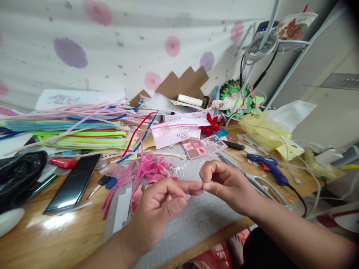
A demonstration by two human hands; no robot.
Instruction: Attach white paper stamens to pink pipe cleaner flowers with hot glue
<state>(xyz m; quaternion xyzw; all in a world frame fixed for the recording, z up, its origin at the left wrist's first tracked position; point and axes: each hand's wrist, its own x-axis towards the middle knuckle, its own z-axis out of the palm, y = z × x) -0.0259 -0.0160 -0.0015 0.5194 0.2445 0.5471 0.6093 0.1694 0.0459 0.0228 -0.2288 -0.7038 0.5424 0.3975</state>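
My left hand (165, 203) is held over the grey cutting mat (193, 224), its longer fingers stretched to the right and its thumb apart from them. At those fingertips, my right hand (220, 183) has thumb and forefinger pressed together in a pinch. Whatever lies in the pinch, if anything, is too small to make out. Just behind the hands is a tangle of pink pipe cleaners (153, 166) on the mat. A white card strip (122, 209) lies to the left of my left hand. The grey-handled scissors (262, 185) are partly covered by my right forearm.
A blue glue gun (269, 168) with its cord lies to the right. Bundles of coloured pipe cleaners (81, 129) fill the back left. On the left are a phone (74, 183) and a key (99, 185). A palette (203, 147) and a red flower (211, 125) sit behind.
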